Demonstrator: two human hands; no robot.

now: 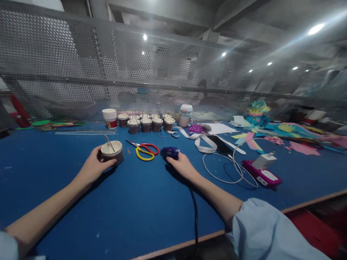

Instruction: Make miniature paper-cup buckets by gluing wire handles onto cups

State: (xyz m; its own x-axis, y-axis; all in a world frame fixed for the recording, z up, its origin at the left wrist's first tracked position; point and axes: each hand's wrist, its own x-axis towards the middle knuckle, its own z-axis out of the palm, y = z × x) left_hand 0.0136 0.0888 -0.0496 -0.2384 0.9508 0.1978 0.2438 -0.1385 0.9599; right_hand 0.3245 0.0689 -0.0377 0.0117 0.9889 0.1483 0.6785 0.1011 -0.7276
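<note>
My left hand (95, 164) is wrapped round a small cup (116, 156) with a dark outside, a white top and a thin stick poking up from it. The cup stands on the blue table (130, 209). To the right, my right hand (181, 164) closes on a dark blue hot glue gun (170, 152), whose black cord (195, 213) runs down over the table's front edge. My fingers partly hide its body. Between the two hands lie scissors (146, 151) with one red and one yellow handle loop.
Behind the hands stand several similar cups (146, 125), a stack of paper cups (110, 117) and a lidded jar (185, 115). White ribbon (205, 144), a phone (220, 145), a looped cable (217, 179) and a magenta power strip (261, 177) lie right. Perforated metal screen (162, 72) backs the table.
</note>
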